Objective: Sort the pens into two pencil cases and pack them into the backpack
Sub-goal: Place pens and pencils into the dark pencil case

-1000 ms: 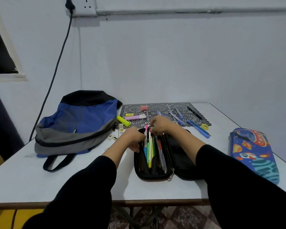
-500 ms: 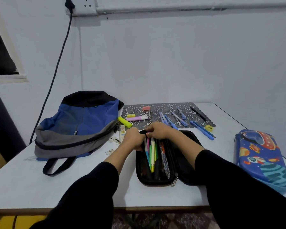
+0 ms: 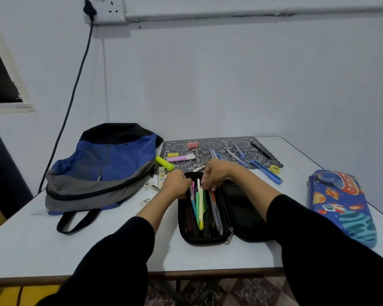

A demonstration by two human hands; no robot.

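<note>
By front edge of table [image 3: 53, 239], I logged left hand [image 3: 177, 183] gripping far rim of open black pencil case [image 3: 245, 214]; right hand [image 3: 215, 173] curled over pens [image 3: 200, 208] inside, couldn't tell if pinching.

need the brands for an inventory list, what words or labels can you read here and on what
Nothing here can be read.
Backpack: small white mark on its grey band, too blurred.
White stick beside the backpack: coloured label, too small.
Paper scraps on the table: dark print, blurred.
Blue pencil case: pictures only, no words seen.
</note>
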